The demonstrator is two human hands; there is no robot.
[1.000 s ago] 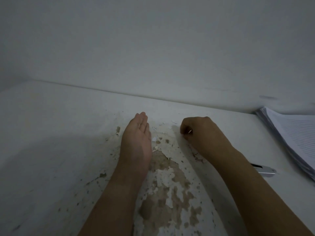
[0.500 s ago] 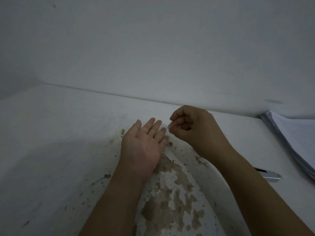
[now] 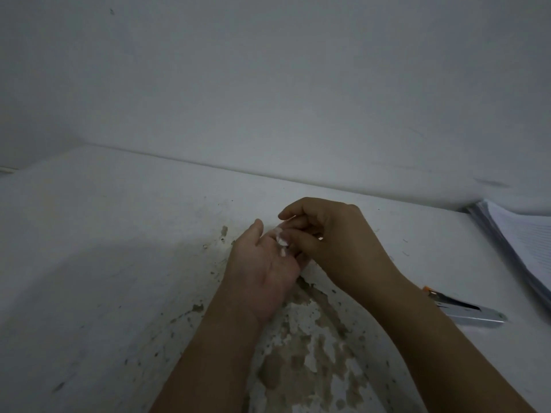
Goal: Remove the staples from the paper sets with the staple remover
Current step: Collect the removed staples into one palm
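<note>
Currently, staple remover (image 3: 472, 315) lies flat on table (image 3: 119, 248) at person's right, untouched, partly hidden behind right forearm. Long axis runs left-right; orange end toward forearm, silver end pointing right. Paper sets (image 3: 524, 242) stacked just beyond it at frame edge. Left hand (image 3: 262, 269) palm up, fingers relaxed, near straight, pale scraps (image 3: 280, 240) lying on them. Right hand (image 3: 334, 236) fingers curled, tips close together, touching scraps; I cannot tell whether they pinch any. Peeled brown patch (image 3: 301, 362) under wrists.
</note>
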